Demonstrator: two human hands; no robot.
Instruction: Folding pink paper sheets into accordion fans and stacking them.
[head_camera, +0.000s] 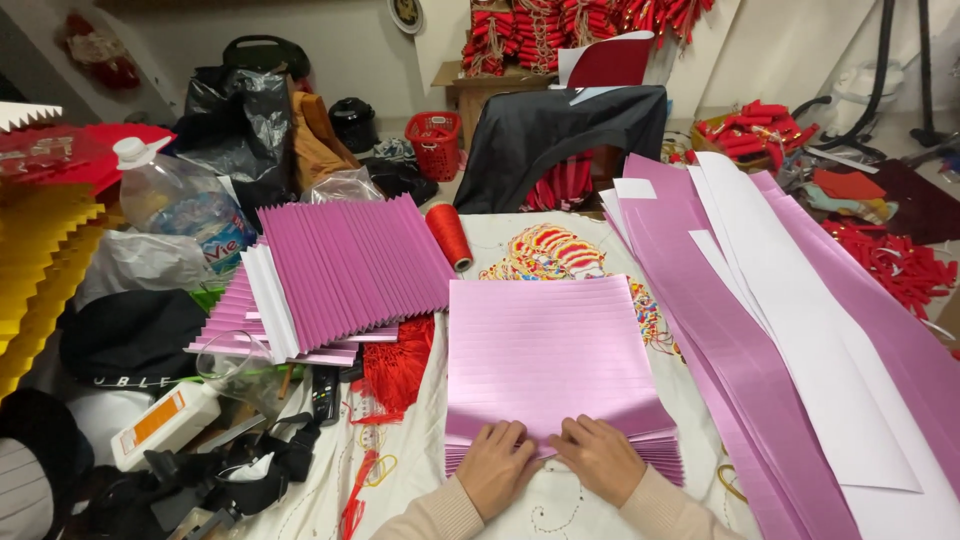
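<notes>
Left hand (497, 467) and right hand (600, 458), fingers pressed flat, crease the pink pleated sheet (550, 360); uneven pressure could skew the near fold.

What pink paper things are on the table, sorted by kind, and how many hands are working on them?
Pink creased sheet under the hands: 1
Stack of pleated pink sheets: 1
Pile of long pink and white strips: 1
Hands pressing the sheet's near edge: 2, left hand and right hand
Total: 5
</notes>
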